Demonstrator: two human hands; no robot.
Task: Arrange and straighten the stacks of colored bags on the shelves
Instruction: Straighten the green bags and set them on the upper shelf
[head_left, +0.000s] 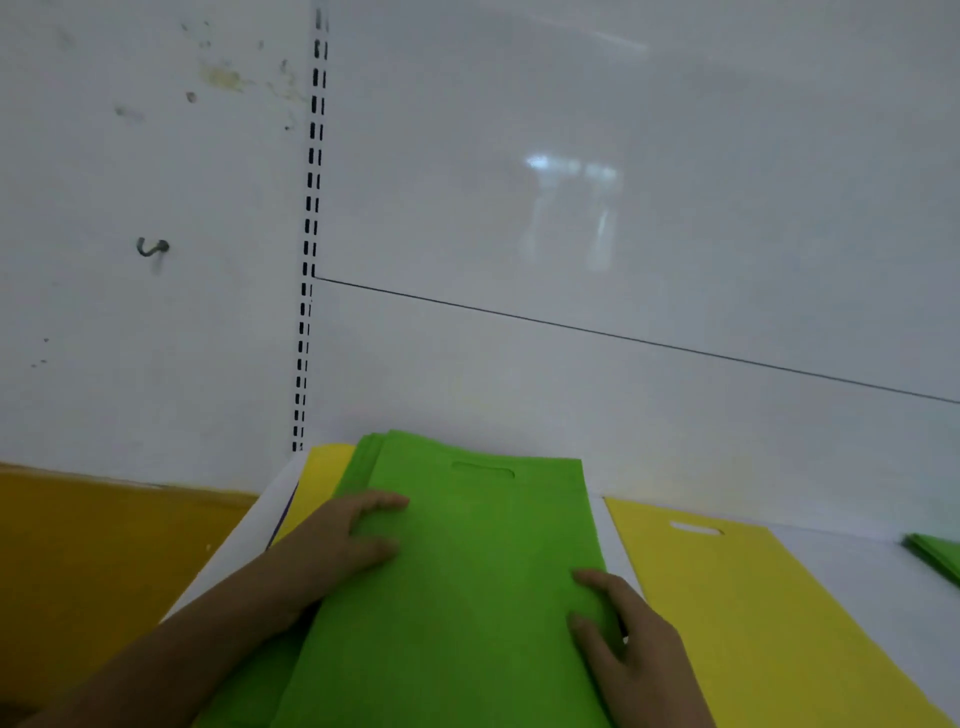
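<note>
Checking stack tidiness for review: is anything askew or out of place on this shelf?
Yes. The green bag stack under both hands is fanned: lower bags' edges stick out at its far left corner, and it overlaps a yellow bag beneath. The neighbouring yellow bag stack looks flat.

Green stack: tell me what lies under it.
Under the green stack, a yellow bag shows at the back left corner, over the white shelf. How far it extends is covered. The left hand and right hand rest on top.
</note>
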